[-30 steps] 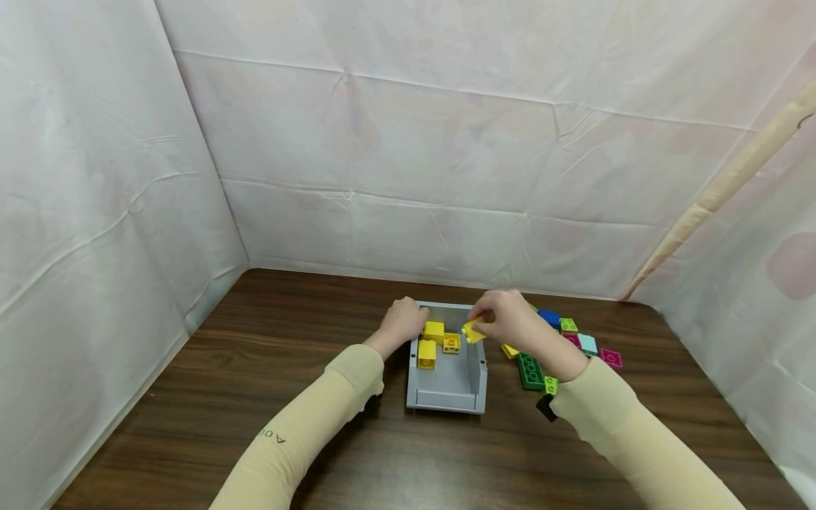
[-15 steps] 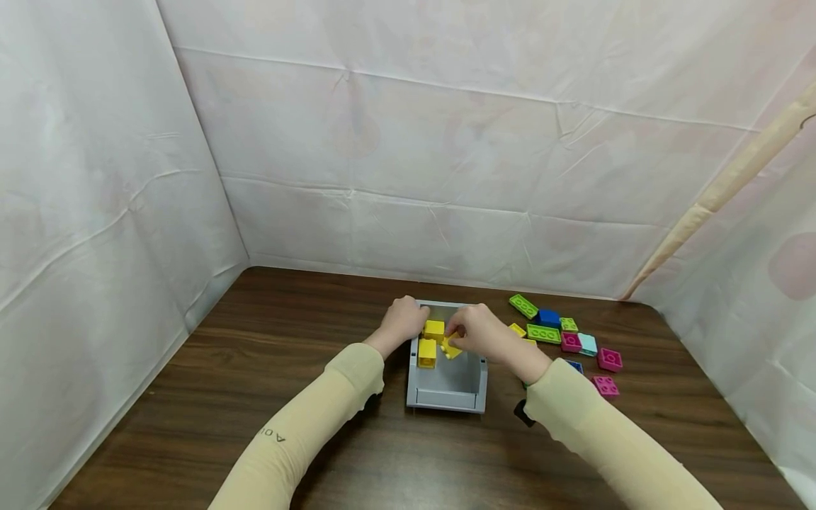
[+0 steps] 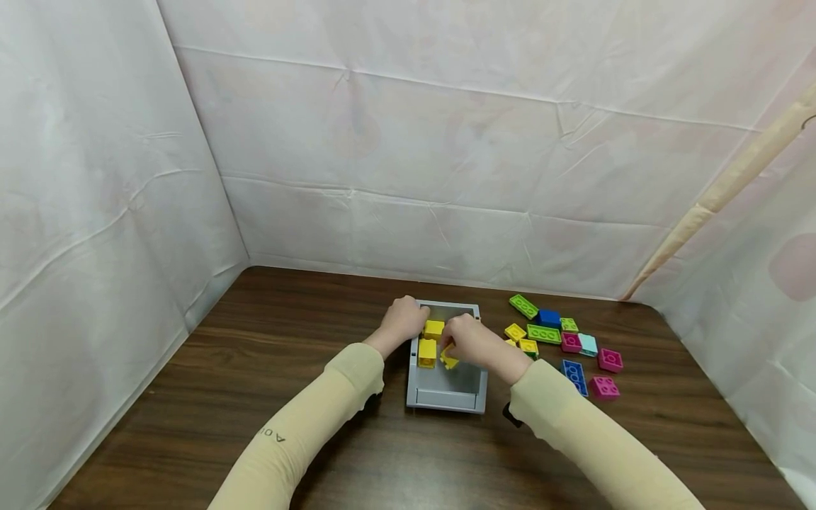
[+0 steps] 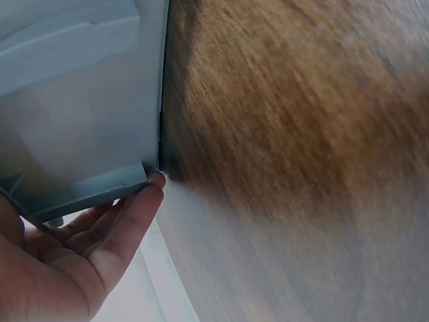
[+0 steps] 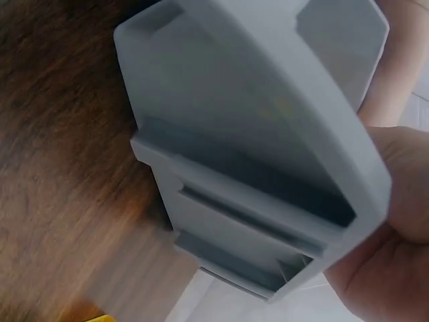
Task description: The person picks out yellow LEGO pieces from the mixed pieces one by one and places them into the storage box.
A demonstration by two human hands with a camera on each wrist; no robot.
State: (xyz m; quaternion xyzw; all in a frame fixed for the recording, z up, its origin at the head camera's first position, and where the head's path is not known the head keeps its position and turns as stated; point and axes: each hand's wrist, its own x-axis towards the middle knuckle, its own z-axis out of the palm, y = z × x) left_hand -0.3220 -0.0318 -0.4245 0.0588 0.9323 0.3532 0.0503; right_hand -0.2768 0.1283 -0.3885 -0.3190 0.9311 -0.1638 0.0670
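Observation:
A grey plastic bin (image 3: 446,401) stands on the wooden table in the head view. My left hand (image 3: 403,319) grips its far left edge; in the left wrist view, the fingers (image 4: 124,231) curl against the end of the bin. Inside the bin, my right hand (image 3: 470,340) pinches a yellow toy brick (image 3: 450,359), partly covered by the fingers. Two more yellow bricks lie along the bin's left wall, a farther one (image 3: 434,329) and a nearer one (image 3: 427,353). From the right wrist, the bin wall (image 5: 268,87) hides the fingertips and the brick.
Several loose bricks lie right of the bin: yellow (image 3: 516,331), lime green (image 3: 543,334), blue (image 3: 549,318), pale blue (image 3: 588,345) and magenta (image 3: 610,360). A blue brick (image 3: 574,376) sits nearer my right sleeve. White cloth (image 3: 382,234) hangs behind the table.
My right hand has carried a yellow brick leftward from over the bin's right wall and down into the bin, then slightly nearer. The left hand stays in place.

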